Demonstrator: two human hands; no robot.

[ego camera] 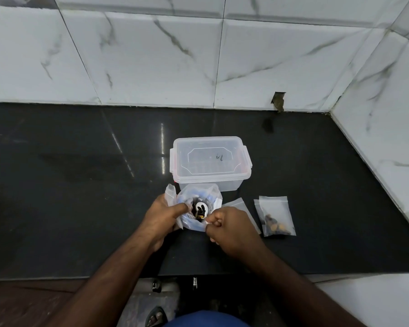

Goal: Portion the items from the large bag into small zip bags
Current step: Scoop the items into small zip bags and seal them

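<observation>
The large clear bag [213, 195] stands open on the black counter, with small dark and white items [200, 210] visible inside. My left hand [162, 214] grips the bag's left rim together with an empty small zip bag [170, 193]. My right hand [232, 228] pinches the bag's near right rim with curled fingers. Right of my hand lies an empty small zip bag [242, 207], partly hidden by it. Further right lies a filled small zip bag [276, 215] holding dark and yellowish pieces.
A clear lidded plastic box [210, 161] stands just behind the large bag. The black counter [80, 185] runs wide to the left, its front edge near my body. White marble tile walls close in at the back and on the right.
</observation>
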